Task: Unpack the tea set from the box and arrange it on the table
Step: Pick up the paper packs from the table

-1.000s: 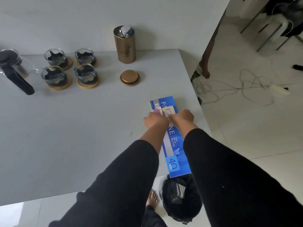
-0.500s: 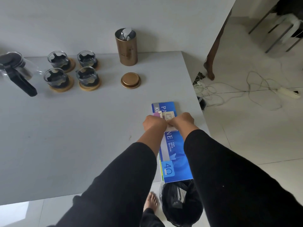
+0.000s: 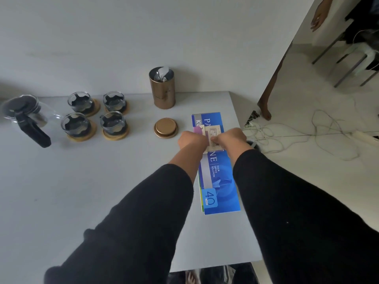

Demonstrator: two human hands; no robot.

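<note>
While both hands work near the right edge of the grey table [image 3: 61, 191], the tea set stands in a group on its far left part. At the far left is a clear glass teapot with a black lid and a black handle [image 3: 24, 117], and the handle points toward the near side. Just beside it, to the right, four small glass cups on round wooden coasters [image 3: 96, 115] stand in two rows of two, each with a dark insert inside. Further right, near the wall, a tall bronze-coloured metal canister [image 3: 163, 90] stands upright and open, with something silver and crumpled inside its mouth. Its round bronze lid [image 3: 165, 127] lies flat on the table in front of it, apart from it. To the right of the lid, a long blue flat package with white letters and the number 40 [image 3: 219, 181] lies along the table edge. Above its far part the left hand [image 3: 191, 140] and the right hand [image 3: 230, 137] are close together, both with curled fingers, and they pinch a small pale paper packet [image 3: 213, 133] between them. On the floor at the right lie white cables [image 3: 297, 132], and another person's bare foot [image 3: 265, 111] stands there.
</note>
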